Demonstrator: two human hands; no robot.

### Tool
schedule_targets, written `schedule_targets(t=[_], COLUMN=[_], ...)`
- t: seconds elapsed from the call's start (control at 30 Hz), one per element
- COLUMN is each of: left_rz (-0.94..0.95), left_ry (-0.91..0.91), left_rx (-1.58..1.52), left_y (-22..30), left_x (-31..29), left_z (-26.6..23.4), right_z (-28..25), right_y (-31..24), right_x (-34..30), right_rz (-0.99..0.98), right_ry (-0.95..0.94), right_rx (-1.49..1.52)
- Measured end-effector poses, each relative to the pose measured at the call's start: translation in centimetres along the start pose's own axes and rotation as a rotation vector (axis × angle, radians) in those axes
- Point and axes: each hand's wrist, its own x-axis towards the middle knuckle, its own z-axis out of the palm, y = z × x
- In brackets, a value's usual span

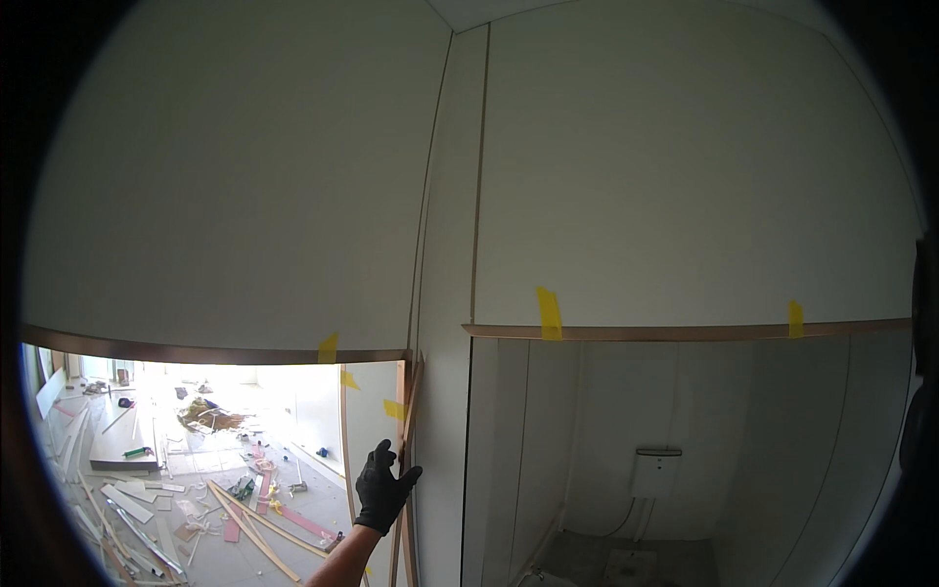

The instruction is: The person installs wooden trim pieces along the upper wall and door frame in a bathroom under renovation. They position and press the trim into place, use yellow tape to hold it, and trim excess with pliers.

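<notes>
At doorway (225, 349), brown strip (415, 391), above left hand (385, 489)

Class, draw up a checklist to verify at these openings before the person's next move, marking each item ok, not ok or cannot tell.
1. Left hand gloved: ok, dark glove on.
2. Left hand touching the narrow upright strip: cannot tell.
3. Right hand visible: not ok, out of view.
4. Right-hand top trim taped: ok, two yellow tape pieces.
5. Floor beyond left opening tidy: not ok, scattered pieces.
</notes>
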Motion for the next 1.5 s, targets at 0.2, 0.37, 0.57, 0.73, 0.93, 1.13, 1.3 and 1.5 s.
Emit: schedule_targets(t=[0.2, 0.37, 0.57, 0.73, 0.93, 1.13, 1.3, 1.5], left_rz=[0.353, 0.751, 1.095, 0.976, 0.861, 0.861, 0.873, 0.877], left_ry=[0.180, -0.017, 0.009, -0.151, 0.059, 0.087, 0.143, 0.169], left_rx=[0.199, 0.141, 0.117, 0.101, 0.019, -0.051, -0.052, -0.154], left_y=[2.9, 8.3, 9.4, 7.7, 9.3, 9.5, 9.1, 8.9], left_x=[-0.6, -2.0, 0.2, 2.0, 1.7, 1.6, 1.4, 1.3], left_z=[-1.6, 0.7, 7.4, 12.2, 12.4, 12.7, 12.9, 13.7], right_z=[-0.9, -1.2, -3.0, -5.4, -6.2, -6.0, -5.6, -5.3], right_y=[0.7, -0.2, 0.7, -0.1, -1.7, -2.6, -3.0, -3.7], right_x=[-0.3, -1.6, -3.8, -4.4, -5.3, -5.9, -6.2, -6.6], right_rz=[0.113, 0.107, 0.122, 0.227, 0.277, 0.337, 0.377, 0.421], right_ry=[-0.091, -0.048, 0.004, 0.024, 0.045, 0.060, 0.072, 0.080], right_rx=[0.087, 0.054, -0.055, -0.598, -0.469, -0.468, -0.470, -0.458])
